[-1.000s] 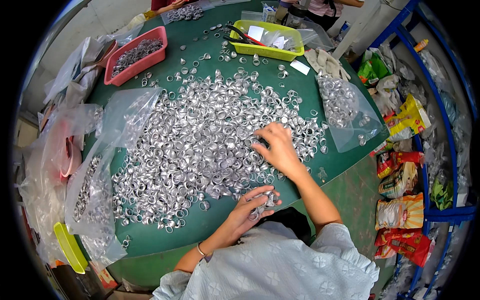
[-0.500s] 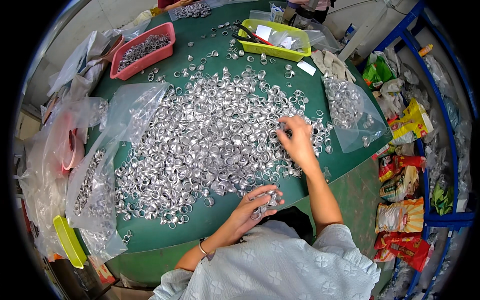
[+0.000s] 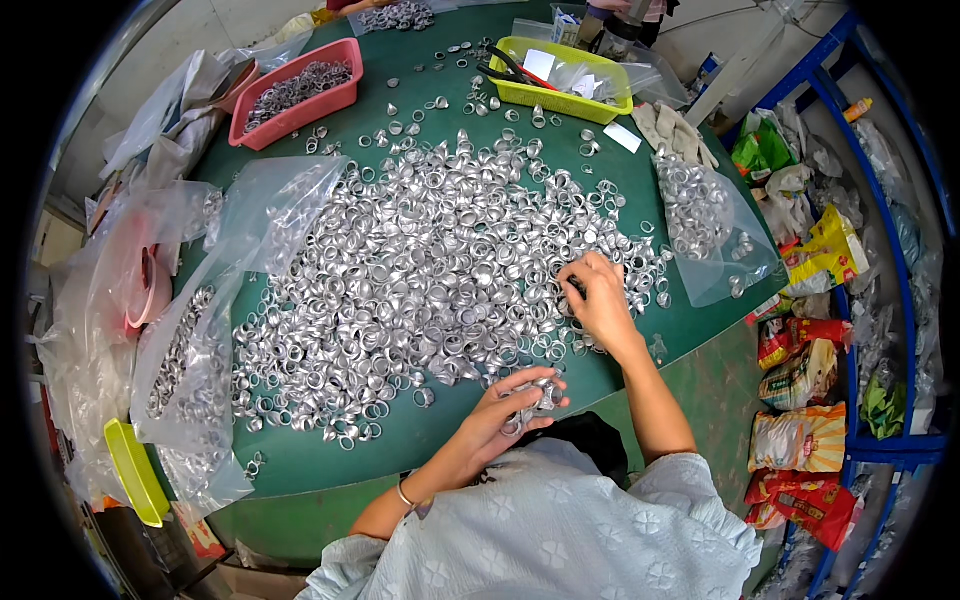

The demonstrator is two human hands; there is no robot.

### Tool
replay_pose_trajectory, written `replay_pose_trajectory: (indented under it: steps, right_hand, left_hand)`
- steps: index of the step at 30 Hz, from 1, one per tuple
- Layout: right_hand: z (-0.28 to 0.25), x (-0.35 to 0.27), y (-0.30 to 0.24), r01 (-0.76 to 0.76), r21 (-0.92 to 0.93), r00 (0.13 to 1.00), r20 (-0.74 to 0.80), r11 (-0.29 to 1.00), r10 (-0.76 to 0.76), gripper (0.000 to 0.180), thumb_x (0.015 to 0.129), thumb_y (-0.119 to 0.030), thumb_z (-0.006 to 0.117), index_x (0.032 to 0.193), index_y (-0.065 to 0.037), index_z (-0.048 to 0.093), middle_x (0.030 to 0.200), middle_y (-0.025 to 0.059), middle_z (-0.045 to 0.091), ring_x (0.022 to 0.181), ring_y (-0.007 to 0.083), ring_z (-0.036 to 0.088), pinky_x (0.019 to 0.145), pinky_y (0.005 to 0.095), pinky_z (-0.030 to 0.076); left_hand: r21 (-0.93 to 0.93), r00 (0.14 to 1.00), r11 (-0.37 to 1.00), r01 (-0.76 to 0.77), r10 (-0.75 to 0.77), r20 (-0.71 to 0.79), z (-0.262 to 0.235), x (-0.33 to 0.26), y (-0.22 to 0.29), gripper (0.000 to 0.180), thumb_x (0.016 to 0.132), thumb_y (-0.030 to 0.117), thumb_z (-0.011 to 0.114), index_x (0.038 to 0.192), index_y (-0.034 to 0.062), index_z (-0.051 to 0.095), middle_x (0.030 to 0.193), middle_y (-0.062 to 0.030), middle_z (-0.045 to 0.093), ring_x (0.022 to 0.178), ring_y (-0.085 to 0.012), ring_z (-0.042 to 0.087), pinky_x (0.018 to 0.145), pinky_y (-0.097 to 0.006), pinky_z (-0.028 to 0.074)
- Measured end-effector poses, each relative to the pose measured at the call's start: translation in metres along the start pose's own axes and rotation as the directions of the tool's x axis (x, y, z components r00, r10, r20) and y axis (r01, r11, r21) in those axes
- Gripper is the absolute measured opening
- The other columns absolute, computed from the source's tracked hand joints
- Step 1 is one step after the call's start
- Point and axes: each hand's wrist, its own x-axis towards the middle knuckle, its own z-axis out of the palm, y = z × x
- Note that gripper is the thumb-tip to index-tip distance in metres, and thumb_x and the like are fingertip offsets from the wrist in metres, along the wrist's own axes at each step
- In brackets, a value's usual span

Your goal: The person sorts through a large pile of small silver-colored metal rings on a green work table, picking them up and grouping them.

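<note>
A broad heap of silvery metal rings (image 3: 430, 260), many with a domed top, spreads over the green table (image 3: 480, 420). Close to my body, my left hand (image 3: 484, 420) is curled palm up around several of these rings (image 3: 545, 394). At the right side of the heap my right hand (image 3: 604, 302) reaches down, thumb and fingers bent together among the rings. Whatever its fingertips pinch is hidden by the fingers. Beyond that hand, to the right, lies a clear plastic bag (image 3: 720, 270) partly filled with similar rings.
A pink basket (image 3: 300, 115) of rings stands far left. At the back, a yellow-green basket (image 3: 560, 100) holds pliers and bags, near work gloves (image 3: 672, 132). Plastic bags (image 3: 270, 215) cover the left side. A blue shelf rack (image 3: 850, 300) with packages stands right, beyond the table edge.
My right hand has shifted slightly toward me, and its fingers have drawn closer together at the rings. My left hand stays in place around its rings. The view has shifted a little.
</note>
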Motion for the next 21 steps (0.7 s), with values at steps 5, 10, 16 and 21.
replay_pose_trajectory:
  steps: [5, 10, 16, 21]
  right_hand:
    - [0.000, -0.001, -0.016, 0.129, 0.082, 0.991, 0.013, 0.988, -0.130, 0.013, 0.072, -0.006, 0.067, 0.085, -0.008, 0.066, 0.079, 0.0041, 0.049, 0.081, 0.0204, 0.049, 0.075, 0.0336, 0.031]
    - [0.015, -0.005, -0.008, 0.125, 0.049, 0.992, 0.014, 0.991, -0.126, 0.010, 0.072, -0.006, 0.067, 0.081, -0.005, 0.065, 0.077, 0.0067, 0.051, 0.080, 0.0236, 0.050, 0.072, 0.0334, 0.034]
    - [-0.001, -0.012, -0.004, -0.384, 0.831, 0.913, 0.275, 0.403, 0.302, 0.011, 0.082, -0.009, 0.065, 0.089, -0.001, 0.062, 0.082, -0.0021, 0.056, 0.076, 0.0043, 0.049, 0.071, 0.0194, 0.039]
    - [-0.003, -0.013, 0.002, -0.431, 0.894, 0.859, 0.363, 0.126, 0.361, 0.009, 0.083, -0.009, 0.063, 0.090, -0.002, 0.063, 0.081, -0.0037, 0.055, 0.067, 0.0030, 0.047, 0.062, 0.0183, 0.039]
  left_hand:
    - [0.011, 1.000, 1.000, 0.007, -0.007, 0.004, 0.001, 0.001, 0.000, 0.037, 0.087, 0.014, 0.056, 0.122, 0.0043, 0.048, 0.115, -0.0131, 0.055, 0.105, -0.0258, 0.057, 0.076, -0.030, 0.054]
    - [0.022, 1.000, 1.000, 0.015, -0.015, -0.001, 0.003, -0.001, 0.001, 0.036, 0.088, 0.014, 0.056, 0.122, 0.0048, 0.049, 0.113, -0.0122, 0.055, 0.106, -0.0255, 0.056, 0.076, -0.029, 0.053]
    - [0.004, 1.000, 1.000, -0.003, 0.003, -0.005, 0.002, -0.001, 0.002, 0.035, 0.087, 0.013, 0.056, 0.121, 0.0050, 0.050, 0.114, -0.0124, 0.056, 0.106, -0.0258, 0.057, 0.075, -0.029, 0.053]
    - [0.006, 1.000, 1.000, 0.010, -0.010, 0.004, 0.001, -0.001, 0.000, 0.036, 0.087, 0.012, 0.056, 0.121, 0.0050, 0.050, 0.114, -0.0127, 0.055, 0.105, -0.0256, 0.057, 0.075, -0.030, 0.053]
